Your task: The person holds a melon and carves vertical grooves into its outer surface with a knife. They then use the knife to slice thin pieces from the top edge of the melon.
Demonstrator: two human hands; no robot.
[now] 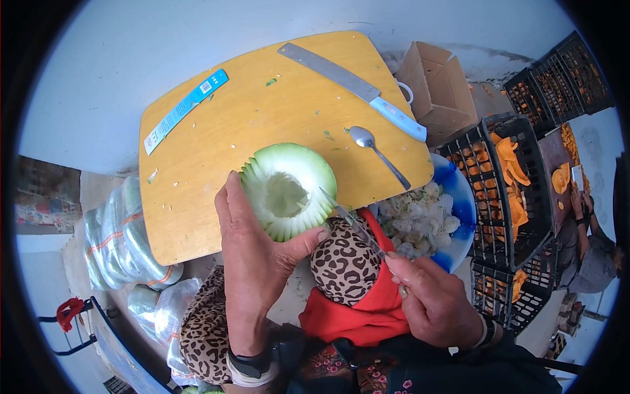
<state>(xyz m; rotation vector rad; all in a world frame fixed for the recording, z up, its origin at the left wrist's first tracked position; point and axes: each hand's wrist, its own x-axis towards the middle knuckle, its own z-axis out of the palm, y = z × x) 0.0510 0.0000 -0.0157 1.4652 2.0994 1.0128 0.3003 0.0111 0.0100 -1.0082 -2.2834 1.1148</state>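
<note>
A pale green hollowed melon is at the front edge of the yellow table, with a row of cuts around part of its rim. My left hand holds it from the near left side, thumb against its lower edge. My right hand grips the handle of a small thin knife, whose tip touches the melon's right side. On the table lie a large knife with a light blue handle, a metal spoon and a blue and white cardboard sleeve.
Right of the table is a blue and white basin of pale scraps. An open cardboard box and black crates with orange pieces stand beyond. Another person is at far right. Wrapped bundles lie at left.
</note>
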